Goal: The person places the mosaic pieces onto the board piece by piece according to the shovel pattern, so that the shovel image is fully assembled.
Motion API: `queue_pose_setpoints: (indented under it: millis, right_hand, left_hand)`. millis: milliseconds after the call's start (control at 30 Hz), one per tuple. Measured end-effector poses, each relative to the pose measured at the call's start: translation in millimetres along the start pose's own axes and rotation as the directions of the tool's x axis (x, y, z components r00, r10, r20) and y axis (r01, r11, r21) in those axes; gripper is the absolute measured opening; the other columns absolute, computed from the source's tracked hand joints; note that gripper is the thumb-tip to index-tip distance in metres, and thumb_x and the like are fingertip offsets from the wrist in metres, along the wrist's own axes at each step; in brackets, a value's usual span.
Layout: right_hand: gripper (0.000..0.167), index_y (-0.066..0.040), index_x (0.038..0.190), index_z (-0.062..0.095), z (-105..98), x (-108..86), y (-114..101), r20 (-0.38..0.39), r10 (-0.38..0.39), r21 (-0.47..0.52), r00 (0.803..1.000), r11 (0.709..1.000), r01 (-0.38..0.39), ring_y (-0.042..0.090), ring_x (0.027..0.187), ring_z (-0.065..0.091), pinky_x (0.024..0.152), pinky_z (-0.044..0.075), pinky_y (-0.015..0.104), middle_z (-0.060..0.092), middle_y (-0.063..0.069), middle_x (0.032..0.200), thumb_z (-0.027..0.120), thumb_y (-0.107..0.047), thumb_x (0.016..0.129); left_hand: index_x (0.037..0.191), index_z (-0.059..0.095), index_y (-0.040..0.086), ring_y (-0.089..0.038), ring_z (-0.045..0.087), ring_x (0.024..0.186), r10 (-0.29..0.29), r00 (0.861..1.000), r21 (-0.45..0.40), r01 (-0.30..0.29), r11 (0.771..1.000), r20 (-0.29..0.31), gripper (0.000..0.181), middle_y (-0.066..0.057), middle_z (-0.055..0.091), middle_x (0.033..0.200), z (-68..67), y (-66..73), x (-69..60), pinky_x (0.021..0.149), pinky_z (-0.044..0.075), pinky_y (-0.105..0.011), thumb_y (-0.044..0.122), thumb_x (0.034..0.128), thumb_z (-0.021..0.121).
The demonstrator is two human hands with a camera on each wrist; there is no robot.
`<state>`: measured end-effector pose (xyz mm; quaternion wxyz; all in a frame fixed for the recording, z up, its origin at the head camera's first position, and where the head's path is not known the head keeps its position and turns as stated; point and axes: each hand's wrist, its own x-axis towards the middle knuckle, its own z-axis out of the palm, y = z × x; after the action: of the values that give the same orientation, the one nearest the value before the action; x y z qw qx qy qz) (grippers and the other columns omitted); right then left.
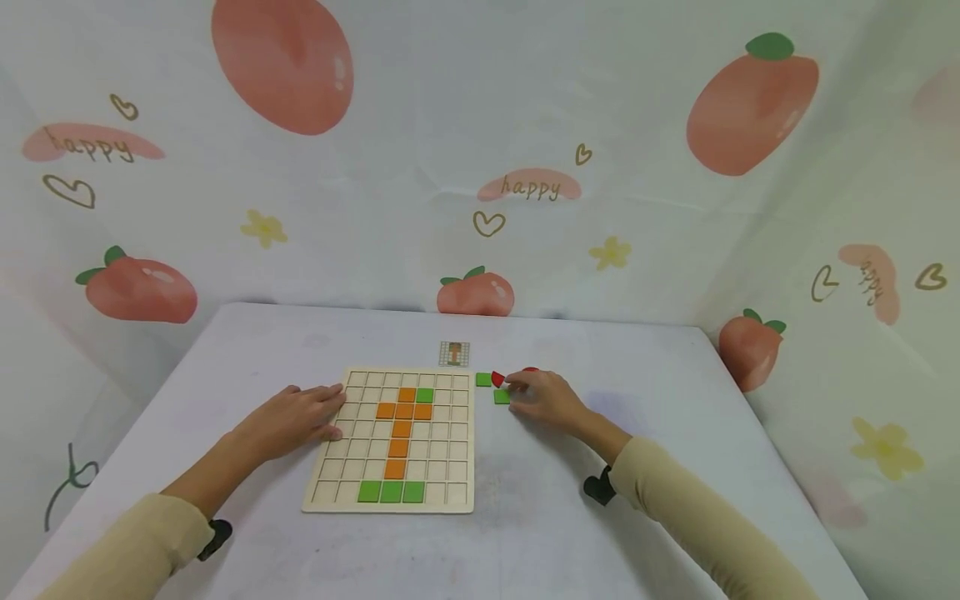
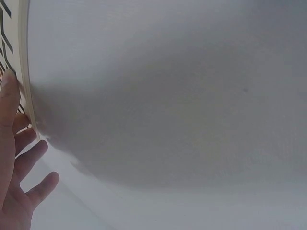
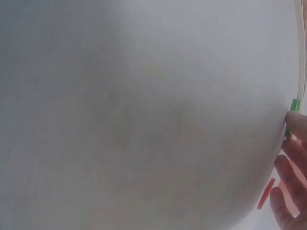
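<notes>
A pale wooden grid board lies flat. Orange tiles form a column with a crossbar on it, a green tile sits at upper right, and a green row runs below. My left hand rests against the board's left edge, fingers fairly straight; in its wrist view one fingertip lies on the rim. Right of the board, my right hand reaches a loose green tile, thumb and forefinger close around it; whether they pinch it is unclear. A red piece touches or nearly touches the forefinger.
Another green tile lies beside the board's upper right corner. A second red piece is partly hidden behind my right hand. A small pattern card lies beyond the board on the white table. A printed curtain hangs behind.
</notes>
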<state>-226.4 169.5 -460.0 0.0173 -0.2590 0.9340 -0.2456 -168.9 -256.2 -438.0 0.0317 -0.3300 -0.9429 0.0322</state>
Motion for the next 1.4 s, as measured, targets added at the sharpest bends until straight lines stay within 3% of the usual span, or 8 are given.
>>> queue_pose_setpoints:
  millis: [500, 833, 1100, 1400]
  right_hand:
    - [0.04, -0.009, 0.12, 0.07, 5, 8.0, -10, -0.006, 0.037, -0.023, 0.999, 0.999, -0.037, 0.014, 0.09, 0.064, 0.086, 0.053, 0.034, 0.074, 0.0, 0.102, 0.083, -0.016, 0.083]
    - [0.031, -0.006, 0.114, 0.071, 4, 16.4, -20, -0.047, -0.082, -0.04, 0.996, 0.996, 0.08, 0.016, 0.089, 0.065, 0.085, 0.051, 0.039, 0.073, 0.001, 0.1, 0.08, -0.014, 0.085]
    - [0.031, -0.007, 0.115, 0.071, 9, 35.6, -38, -0.079, -0.096, -0.063, 0.992, 0.994, 0.091, 0.014, 0.08, 0.062, 0.077, 0.051, 0.035, 0.072, 0.002, 0.093, 0.079, -0.016, 0.086]
    - [0.032, -0.008, 0.119, 0.07, 22, 58.4, -65, -0.066, -0.131, -0.076, 0.989, 0.989, 0.126, 0.015, 0.089, 0.067, 0.087, 0.052, 0.036, 0.074, 0.002, 0.1, 0.076, -0.019, 0.09]
  left_hand:
    - [0.129, 0.063, -0.002, -0.033, 0.064, 0.115, -0.001, 1.0, 0.008, 0.001, 1.0, 0.007, 0.063, -0.02, 0.062, 0.132, -0.6, -0.5, -0.8, 0.085, 0.053, -0.05, 0.043, 0.0862, 0.073]
    - [0.129, 0.063, -0.002, -0.033, 0.063, 0.116, 0.002, 1.0, 0.015, -0.003, 1.0, 0.007, 0.064, -0.019, 0.062, 0.133, 0.8, -0.5, -0.6, 0.085, 0.053, -0.05, 0.044, 0.0863, 0.072]
    - [0.129, 0.063, -0.002, -0.033, 0.063, 0.116, 0.005, 1.0, 0.013, -0.005, 1.0, -0.001, 0.063, -0.019, 0.062, 0.132, 1.4, -1.4, -1.5, 0.085, 0.053, -0.05, 0.043, 0.0859, 0.073]
    - [0.129, 0.063, -0.002, -0.033, 0.063, 0.115, 0.006, 1.0, 0.0, -0.006, 1.0, -0.013, 0.063, -0.019, 0.062, 0.132, 4.2, -2.5, -1.3, 0.085, 0.053, -0.05, 0.043, 0.0866, 0.073]
